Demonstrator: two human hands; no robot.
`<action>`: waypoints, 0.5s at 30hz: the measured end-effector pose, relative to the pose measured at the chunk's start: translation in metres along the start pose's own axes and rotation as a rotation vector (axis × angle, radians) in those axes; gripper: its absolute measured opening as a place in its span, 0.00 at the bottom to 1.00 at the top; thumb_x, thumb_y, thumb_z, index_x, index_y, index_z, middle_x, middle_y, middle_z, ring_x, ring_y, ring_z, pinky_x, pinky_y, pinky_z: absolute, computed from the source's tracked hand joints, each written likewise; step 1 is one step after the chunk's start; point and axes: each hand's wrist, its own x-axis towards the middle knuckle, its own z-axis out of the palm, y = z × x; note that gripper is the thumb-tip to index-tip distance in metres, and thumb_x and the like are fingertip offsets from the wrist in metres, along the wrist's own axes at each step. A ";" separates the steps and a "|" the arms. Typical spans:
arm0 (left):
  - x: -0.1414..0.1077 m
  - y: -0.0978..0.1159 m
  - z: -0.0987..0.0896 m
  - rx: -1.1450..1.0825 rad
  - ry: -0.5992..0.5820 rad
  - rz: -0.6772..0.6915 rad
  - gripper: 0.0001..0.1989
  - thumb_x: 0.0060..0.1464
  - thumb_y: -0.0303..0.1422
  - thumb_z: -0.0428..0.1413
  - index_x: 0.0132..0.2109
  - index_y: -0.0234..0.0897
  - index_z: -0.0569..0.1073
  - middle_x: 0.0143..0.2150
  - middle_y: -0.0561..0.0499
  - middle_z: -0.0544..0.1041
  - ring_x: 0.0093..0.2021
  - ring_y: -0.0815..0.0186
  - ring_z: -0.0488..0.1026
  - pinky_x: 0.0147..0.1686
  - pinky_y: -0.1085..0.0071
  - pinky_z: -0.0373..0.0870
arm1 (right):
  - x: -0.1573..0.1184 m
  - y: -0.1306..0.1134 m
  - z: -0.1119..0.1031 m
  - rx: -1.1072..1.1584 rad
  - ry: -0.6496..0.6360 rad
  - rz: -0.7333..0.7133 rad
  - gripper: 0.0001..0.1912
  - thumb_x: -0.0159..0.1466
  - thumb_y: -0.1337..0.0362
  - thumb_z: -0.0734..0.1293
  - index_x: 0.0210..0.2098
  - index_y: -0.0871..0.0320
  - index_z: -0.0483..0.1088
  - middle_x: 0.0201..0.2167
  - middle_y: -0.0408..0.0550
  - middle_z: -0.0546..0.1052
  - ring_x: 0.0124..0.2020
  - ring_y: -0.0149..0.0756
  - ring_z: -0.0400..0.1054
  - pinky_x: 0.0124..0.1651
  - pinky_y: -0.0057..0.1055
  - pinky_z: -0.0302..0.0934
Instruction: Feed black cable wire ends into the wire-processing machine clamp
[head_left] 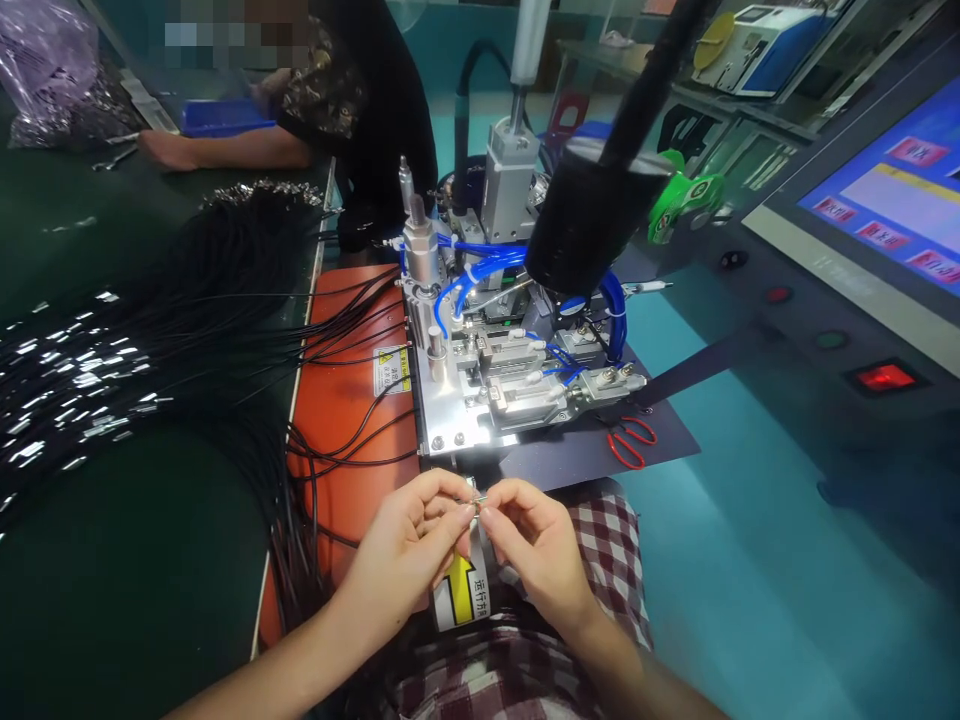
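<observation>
My left hand and my right hand meet in front of the machine, fingertips nearly touching. Both are closed in a pinch on a small metallic piece, too small to name and mostly covered by the fingers. Just beyond them stands the metal fixture machine with blue air tubes. Below the hands is a white label with a yellow arrow. Black cables run from the left table over an orange surface to the machine's side.
Bundles of black cables with shiny ends cover the dark green table. Red-handled scissors lie on the machine's base plate. A control panel with a screen stands at right. A co-worker's arm rests on the table's far side.
</observation>
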 end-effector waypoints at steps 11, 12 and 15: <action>0.001 -0.002 -0.001 -0.041 0.048 -0.003 0.14 0.48 0.40 0.59 0.35 0.33 0.70 0.13 0.60 0.62 0.14 0.76 0.56 0.15 0.80 0.51 | -0.005 0.011 0.008 -0.065 0.028 0.030 0.10 0.61 0.58 0.65 0.29 0.58 0.65 0.23 0.39 0.64 0.22 0.26 0.54 0.24 0.25 0.52; 0.000 -0.002 -0.001 -0.048 0.059 -0.010 0.14 0.48 0.40 0.59 0.34 0.33 0.71 0.13 0.60 0.62 0.14 0.77 0.55 0.15 0.80 0.51 | -0.005 0.010 0.008 -0.071 0.030 0.026 0.10 0.61 0.58 0.65 0.29 0.58 0.64 0.22 0.39 0.64 0.22 0.26 0.54 0.25 0.25 0.52; 0.000 -0.002 0.000 -0.073 0.085 -0.047 0.13 0.47 0.40 0.60 0.32 0.33 0.70 0.12 0.60 0.62 0.12 0.78 0.54 0.14 0.81 0.48 | -0.005 0.008 0.008 -0.107 0.035 -0.007 0.09 0.61 0.60 0.65 0.28 0.59 0.65 0.22 0.39 0.65 0.22 0.27 0.54 0.26 0.25 0.53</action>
